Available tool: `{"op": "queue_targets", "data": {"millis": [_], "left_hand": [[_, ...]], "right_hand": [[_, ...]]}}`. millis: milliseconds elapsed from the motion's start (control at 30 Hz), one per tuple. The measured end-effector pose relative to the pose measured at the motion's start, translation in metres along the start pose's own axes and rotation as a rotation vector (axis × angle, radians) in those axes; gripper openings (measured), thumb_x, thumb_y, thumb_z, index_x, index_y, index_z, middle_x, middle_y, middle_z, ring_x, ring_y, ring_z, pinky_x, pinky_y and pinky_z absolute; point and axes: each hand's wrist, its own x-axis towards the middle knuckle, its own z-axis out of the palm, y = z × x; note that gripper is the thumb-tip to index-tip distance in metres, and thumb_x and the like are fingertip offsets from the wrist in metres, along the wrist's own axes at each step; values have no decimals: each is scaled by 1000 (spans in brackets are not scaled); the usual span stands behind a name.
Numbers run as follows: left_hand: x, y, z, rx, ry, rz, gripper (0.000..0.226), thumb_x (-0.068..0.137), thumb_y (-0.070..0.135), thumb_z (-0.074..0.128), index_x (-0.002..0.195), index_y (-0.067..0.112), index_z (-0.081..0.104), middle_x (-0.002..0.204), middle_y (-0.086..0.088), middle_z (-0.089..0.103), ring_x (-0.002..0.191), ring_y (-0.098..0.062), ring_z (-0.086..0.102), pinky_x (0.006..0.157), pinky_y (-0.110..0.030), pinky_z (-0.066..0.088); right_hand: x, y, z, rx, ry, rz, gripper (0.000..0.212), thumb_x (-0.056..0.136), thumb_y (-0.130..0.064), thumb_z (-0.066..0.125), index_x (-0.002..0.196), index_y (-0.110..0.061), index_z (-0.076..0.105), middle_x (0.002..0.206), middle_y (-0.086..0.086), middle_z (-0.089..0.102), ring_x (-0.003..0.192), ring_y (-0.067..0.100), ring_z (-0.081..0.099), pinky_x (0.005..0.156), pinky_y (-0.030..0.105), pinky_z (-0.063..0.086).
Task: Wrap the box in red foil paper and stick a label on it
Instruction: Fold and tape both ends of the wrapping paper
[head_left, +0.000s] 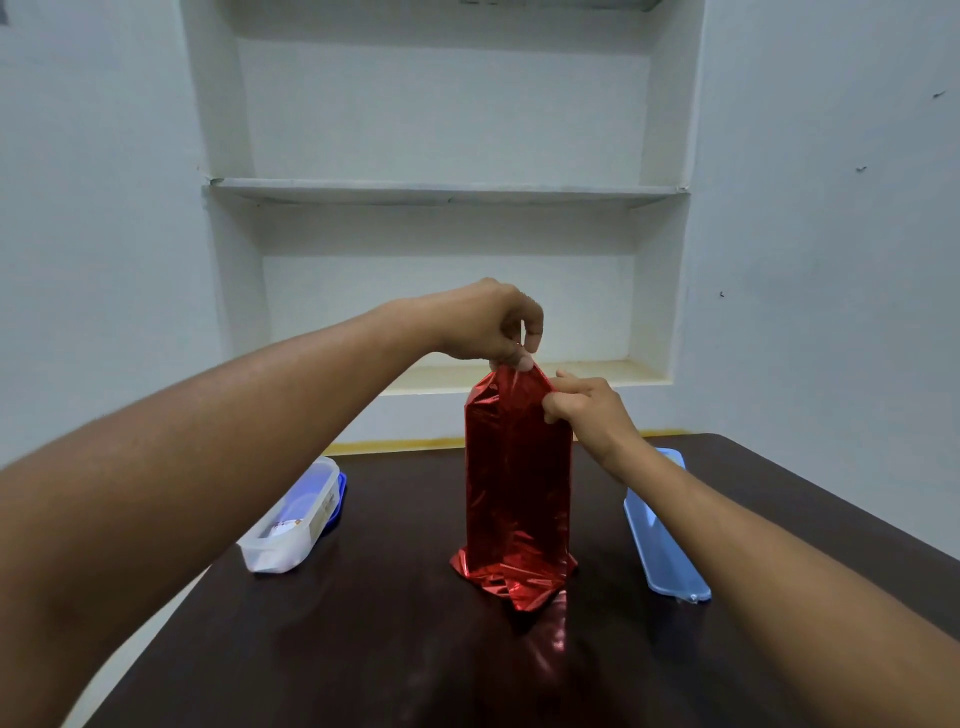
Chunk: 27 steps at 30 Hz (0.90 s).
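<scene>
Fingers of both hands pinch red foil (517, 467) top | container (296, 519) print unreadable

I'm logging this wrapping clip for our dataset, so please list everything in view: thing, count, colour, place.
foil-wrapped box: one, shiny red, upright at the table's middle, foil flared at its base
table: one, dark brown, fills the foreground
lidless container: one, clear plastic with blue beneath, on the table left of the box; contents too small to tell
lid: one, light blue, flat on the table right of the box
wall niche: one, white, with shelves, behind the table
left hand: one, pinches the foil's top peak
right hand: one, pinches the foil's upper right edge
</scene>
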Motion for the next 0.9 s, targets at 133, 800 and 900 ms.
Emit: {"op": "queue_targets", "data": {"millis": [133, 800, 900], "left_hand": [[-5, -12, 7, -254, 183, -54, 36, 80, 24, 90, 107, 15, 67, 77, -3, 76, 72, -14, 73, 75, -36, 57], [-36, -13, 80, -999, 414, -254, 11, 95, 18, 75, 97, 7, 76, 74, 2, 69, 62, -8, 59, 58, -17, 43], [-35, -10, 85, -1056, 492, -256, 15, 91, 14, 78, 102, 5, 71, 78, -5, 72, 57, -4, 62, 52, -13, 43]], "right_hand": [[0, 2, 0, 113, -21, -17, 24, 71, -38, 72, 52, -25, 67, 68, -8, 61, 82, 12, 54, 83, 36, 38], [10, -23, -15, 131, -50, -96, 20, 88, -22, 77, 107, -17, 80, 104, 1, 79, 103, 14, 73, 97, 28, 53], [18, -40, -18, 83, -33, -116, 21, 87, -20, 79, 108, -20, 78, 96, -1, 79, 90, 5, 73, 87, 20, 51]]}}
